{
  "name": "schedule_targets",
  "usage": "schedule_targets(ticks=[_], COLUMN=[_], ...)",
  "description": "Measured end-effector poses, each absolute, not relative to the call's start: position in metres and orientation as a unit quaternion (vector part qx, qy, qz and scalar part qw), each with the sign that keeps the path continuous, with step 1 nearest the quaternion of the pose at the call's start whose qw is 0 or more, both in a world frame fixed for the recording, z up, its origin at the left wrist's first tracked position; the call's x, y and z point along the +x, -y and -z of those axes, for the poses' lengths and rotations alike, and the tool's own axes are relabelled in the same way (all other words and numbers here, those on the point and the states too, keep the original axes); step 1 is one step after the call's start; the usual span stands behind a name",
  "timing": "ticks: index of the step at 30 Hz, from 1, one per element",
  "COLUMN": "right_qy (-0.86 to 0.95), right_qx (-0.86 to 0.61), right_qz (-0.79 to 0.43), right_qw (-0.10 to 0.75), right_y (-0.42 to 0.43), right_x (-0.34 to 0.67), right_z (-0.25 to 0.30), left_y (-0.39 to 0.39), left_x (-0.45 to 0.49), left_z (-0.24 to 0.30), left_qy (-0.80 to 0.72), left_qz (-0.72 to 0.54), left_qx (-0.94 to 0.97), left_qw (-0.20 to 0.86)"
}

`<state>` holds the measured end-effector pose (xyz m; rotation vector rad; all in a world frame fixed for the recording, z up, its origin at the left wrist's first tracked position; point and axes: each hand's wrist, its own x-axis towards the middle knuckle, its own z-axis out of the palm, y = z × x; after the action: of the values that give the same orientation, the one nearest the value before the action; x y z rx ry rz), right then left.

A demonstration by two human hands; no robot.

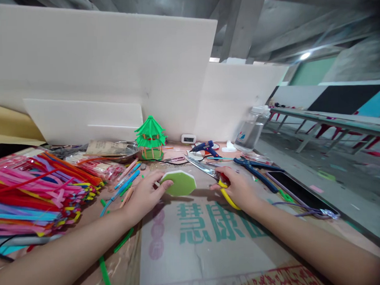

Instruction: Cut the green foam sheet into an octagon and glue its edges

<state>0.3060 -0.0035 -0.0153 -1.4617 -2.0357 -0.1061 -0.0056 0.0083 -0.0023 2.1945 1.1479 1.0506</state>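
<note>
A big white board (93, 58) stands across the back of the worktable (125, 244), whose nearer middle is covered by a pale sheet (175, 269) printed with green characters. On the left lies a broad heap of fuzzy craft stems (38, 185) in pink, red, orange, blue and purple. A clear water bottle (251, 130) stands at the far right corner, and a dark-screened phone (299, 192) lies along the right edge, with blue-handled pliers (256, 173) just beside it. The right hand (236, 184) is closed around the yellow handles of a pair of scissors (206, 167), the blades pointing forward and to the left. At the back, left of centre, a green two-tiered pagoda model (150, 137) stands upright. The left hand (148, 189) pinches an octagonal piece (180, 184) at its left edge, thumb on the upper face — green on top, white along the rim — and holds it above the sheet, left of the scissors. Behind the scissors sits a blue glue gun (205, 147) — and, smaller, a white digital timer (188, 139) near the board.
</note>
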Motion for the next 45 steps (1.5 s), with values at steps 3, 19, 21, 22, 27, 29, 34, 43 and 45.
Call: schedule_targets(ticks=[3,19,21,22,27,29,34,43,45], right_qy=[0.771,0.777,0.777,0.777,0.776,0.778,0.779,0.783,0.784], right_qx=[-0.556,-0.548,-0.548,-0.548,-0.553,-0.553,-0.554,-0.548,-0.549], right_qz=[0.044,0.041,0.039,0.038,0.034,0.033,0.036,0.037,0.041], right_qw=[0.307,0.306,0.307,0.306,0.301,0.297,0.292,0.291,0.287], right_y=[0.004,0.005,0.005,0.005,0.006,0.007,0.006,0.005,0.005], right_x=[0.305,0.304,0.303,0.303,0.302,0.302,0.303,0.303,0.303], right_z=[0.015,0.014,0.013,0.013,0.011,0.011,0.012,0.013,0.012], left_y=[-0.01,-0.013,-0.013,-0.014,-0.011,-0.01,-0.008,-0.005,-0.007], left_x=[-0.006,-0.001,-0.001,-0.001,-0.002,-0.002,0.001,0.002,0.002], left_z=[0.004,0.011,0.013,0.013,0.011,0.009,0.003,-0.001,0.001], left_qy=[-0.424,-0.4,-0.387,-0.384,-0.394,-0.399,-0.401,-0.415,-0.398], left_qz=[-0.386,-0.442,-0.445,-0.445,-0.449,-0.449,-0.451,-0.422,-0.423], left_qx=[0.786,0.731,0.735,0.737,0.729,0.72,0.703,0.728,0.731], left_qw=[0.23,0.332,0.336,0.334,0.336,0.347,0.377,0.345,0.359])
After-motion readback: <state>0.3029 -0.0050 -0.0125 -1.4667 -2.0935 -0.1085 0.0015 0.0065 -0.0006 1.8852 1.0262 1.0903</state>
